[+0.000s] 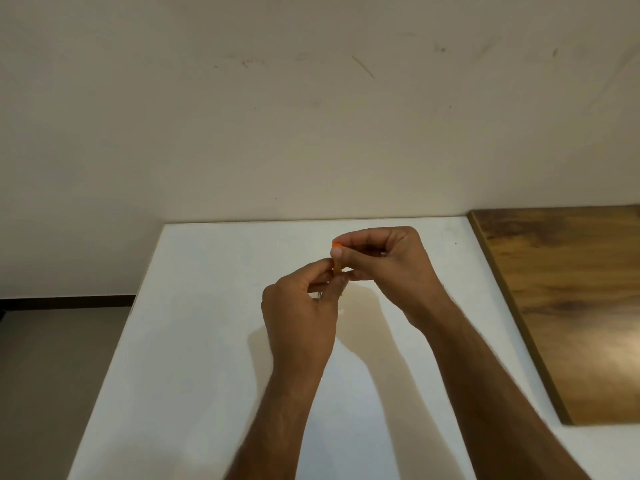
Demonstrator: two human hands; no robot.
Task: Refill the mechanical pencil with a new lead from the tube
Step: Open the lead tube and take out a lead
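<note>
Hands (301,306) (384,261) pinching orange-capped tube (337,268), white table (194,341)

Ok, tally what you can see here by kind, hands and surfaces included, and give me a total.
Hands: 2, left hand and right hand
Orange-capped item pinched between them: 1
White table: 1
Wooden board: 1
Total: 5

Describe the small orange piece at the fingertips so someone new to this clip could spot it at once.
Start at the white table and follow both forearms up to where the hands meet above its middle. The right hand pinches the orange piece at its fingertips, just above the left hand. It is the only bright orange thing in view.
</note>
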